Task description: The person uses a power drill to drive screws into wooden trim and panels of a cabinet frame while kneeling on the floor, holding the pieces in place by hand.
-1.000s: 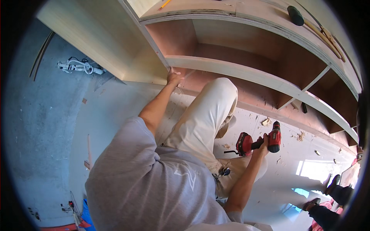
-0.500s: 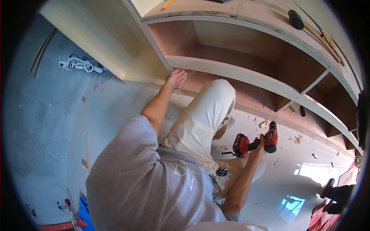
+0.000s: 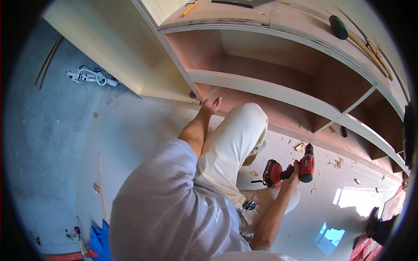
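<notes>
My right hand (image 3: 294, 173) grips a red and black cordless drill (image 3: 307, 165) by its handle. The drill is held above the floor beside my bent leg, with its chuck pointing to the cabinet. My left hand (image 3: 211, 105) is at the lower front corner of the wooden cabinet (image 3: 257, 86), by the foot of its upright panel. Its fingers are curled together; anything between them is too small or hidden to make out. A round dark spot (image 3: 192, 94) shows on the panel just beside that hand.
A black-headed mallet (image 3: 338, 28) and a pencil (image 3: 189, 9) lie on the cabinet top. Wood shavings (image 3: 338, 163) litter the floor. A white tool with a hose (image 3: 91, 77) lies far left. A person's dark shoe and leg (image 3: 379, 227) show at right.
My left hand has moved right and slightly lower in view, and its spread fingers have curled in. The drill stays in my right hand, nearly in place. The view has shifted slightly.
</notes>
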`<state>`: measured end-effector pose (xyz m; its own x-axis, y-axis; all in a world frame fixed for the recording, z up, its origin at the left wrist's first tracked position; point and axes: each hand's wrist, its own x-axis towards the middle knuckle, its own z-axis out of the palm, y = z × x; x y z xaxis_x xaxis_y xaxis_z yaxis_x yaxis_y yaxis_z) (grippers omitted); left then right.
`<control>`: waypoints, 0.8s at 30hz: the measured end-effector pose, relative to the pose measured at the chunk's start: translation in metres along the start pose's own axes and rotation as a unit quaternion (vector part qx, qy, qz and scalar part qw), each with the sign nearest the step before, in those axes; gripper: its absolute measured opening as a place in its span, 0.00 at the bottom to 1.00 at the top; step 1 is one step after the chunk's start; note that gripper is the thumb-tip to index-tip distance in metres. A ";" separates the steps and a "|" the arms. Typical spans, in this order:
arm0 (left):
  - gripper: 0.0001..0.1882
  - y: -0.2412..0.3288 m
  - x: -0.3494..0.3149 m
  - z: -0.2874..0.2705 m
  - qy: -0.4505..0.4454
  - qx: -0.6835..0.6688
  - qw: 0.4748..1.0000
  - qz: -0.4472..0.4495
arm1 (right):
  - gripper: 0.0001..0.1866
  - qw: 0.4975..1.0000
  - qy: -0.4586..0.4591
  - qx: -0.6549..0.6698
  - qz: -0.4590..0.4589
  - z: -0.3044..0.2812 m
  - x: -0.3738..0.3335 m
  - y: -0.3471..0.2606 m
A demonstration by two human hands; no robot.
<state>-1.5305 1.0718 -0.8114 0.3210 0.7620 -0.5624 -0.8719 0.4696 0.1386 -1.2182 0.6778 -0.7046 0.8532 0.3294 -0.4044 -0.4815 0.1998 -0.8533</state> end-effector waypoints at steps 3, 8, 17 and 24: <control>0.19 0.010 0.012 0.022 0.038 -0.040 0.995 0.081 | 0.14 0.999 -0.037 -0.003 0.011 0.014 -0.014 -0.011; 0.13 0.005 0.018 0.085 0.004 -0.089 0.981 0.174 | 0.13 0.999 -0.042 -0.009 0.024 0.015 -0.019 -0.010; 0.07 -0.008 0.000 0.060 -0.185 -0.024 0.968 0.168 | 0.18 0.998 -0.056 -0.009 0.039 0.022 -0.008 0.002; 0.04 0.003 0.005 0.143 -0.023 -0.127 0.955 0.267 | 0.16 0.993 -0.107 -0.043 0.022 0.031 -0.012 0.011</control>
<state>-1.4784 1.1407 -0.6973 -0.1840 0.8845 -0.4288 -0.9754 -0.1104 0.1910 -1.2399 0.7047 -0.6988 0.7660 0.5255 -0.3703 -0.4905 0.1054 -0.8650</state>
